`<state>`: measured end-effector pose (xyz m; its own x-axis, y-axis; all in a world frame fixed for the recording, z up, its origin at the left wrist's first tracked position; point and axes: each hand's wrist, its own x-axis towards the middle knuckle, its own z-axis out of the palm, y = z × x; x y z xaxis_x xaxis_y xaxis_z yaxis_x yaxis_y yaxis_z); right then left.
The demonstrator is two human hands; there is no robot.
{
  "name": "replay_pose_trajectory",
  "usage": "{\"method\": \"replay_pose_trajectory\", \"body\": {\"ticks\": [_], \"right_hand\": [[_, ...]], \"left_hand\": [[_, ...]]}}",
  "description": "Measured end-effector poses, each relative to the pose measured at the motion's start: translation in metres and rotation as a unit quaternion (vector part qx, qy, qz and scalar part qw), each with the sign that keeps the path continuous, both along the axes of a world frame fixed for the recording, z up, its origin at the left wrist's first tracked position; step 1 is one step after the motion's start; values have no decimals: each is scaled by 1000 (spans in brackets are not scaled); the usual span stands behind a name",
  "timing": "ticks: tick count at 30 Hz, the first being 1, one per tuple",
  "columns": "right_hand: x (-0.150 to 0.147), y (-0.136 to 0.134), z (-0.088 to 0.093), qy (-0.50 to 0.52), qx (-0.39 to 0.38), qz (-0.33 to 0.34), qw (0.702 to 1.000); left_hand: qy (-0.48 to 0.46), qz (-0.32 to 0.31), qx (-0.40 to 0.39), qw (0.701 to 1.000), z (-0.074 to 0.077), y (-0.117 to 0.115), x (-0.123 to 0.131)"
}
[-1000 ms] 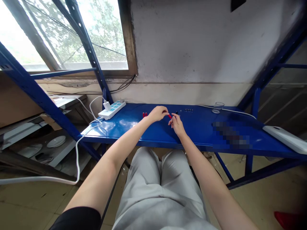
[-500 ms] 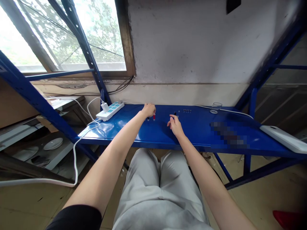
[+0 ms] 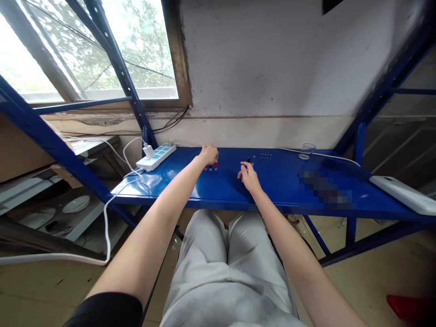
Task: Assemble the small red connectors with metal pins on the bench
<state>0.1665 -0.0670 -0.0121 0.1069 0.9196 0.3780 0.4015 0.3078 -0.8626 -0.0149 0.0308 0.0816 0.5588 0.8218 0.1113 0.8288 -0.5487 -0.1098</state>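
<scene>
My left hand (image 3: 209, 155) is at the far left part of the blue table, fingers bent down and closed on a small red cylinder (image 3: 215, 166). Beside that piece stand a small black cylinder (image 3: 210, 167) and another red one (image 3: 205, 168), partly hidden by the hand. Their lower ends look pale; they are too small to identify further. My right hand (image 3: 249, 176) hovers over the middle, fingers loosely bent and apart, nothing visible in them. Just beyond its fingertips is another small black piece (image 3: 249, 160) with a tiny clear piece (image 3: 254, 157) nearby.
Several tiny metallic pieces (image 3: 266, 156) form a row at the back. A clear glass (image 3: 306, 151) stands behind right. A white power strip (image 3: 156, 157) lies at left, a blurred dark object (image 3: 325, 190) and a white device (image 3: 405, 194) at right. Blue rack posts flank the table (image 3: 279, 181).
My left hand has shifted slightly left, and the red cylinder under its fingers now sits closer to the black one. A second red cylinder shows at its left. My right hand stays nearly still.
</scene>
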Motion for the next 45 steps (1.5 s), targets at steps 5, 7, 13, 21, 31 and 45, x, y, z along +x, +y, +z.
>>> {"method": "replay_pose_trajectory", "body": {"ticks": [5, 7, 13, 21, 31, 45], "right_hand": [[0, 0, 0, -2, -1, -1, 1000], [-1, 0, 0, -2, -1, -2, 1000], [0, -1, 1, -6, -2, -1, 1000], [-2, -1, 1, -2, 3, -7, 1000], [1, -7, 7, 9, 61, -98, 993], [5, -12, 14, 138, 143, -274, 941]], "left_hand": [[10, 11, -11, 1000, 3, -2, 0], [17, 15, -18, 1000, 4, -2, 0], [28, 14, -29, 999, 4, -1, 0], [24, 12, -46, 999, 5, -5, 1], [20, 14, -52, 998, -1, 1, 1], [-60, -68, -17, 996, -1, -19, 31]]}}
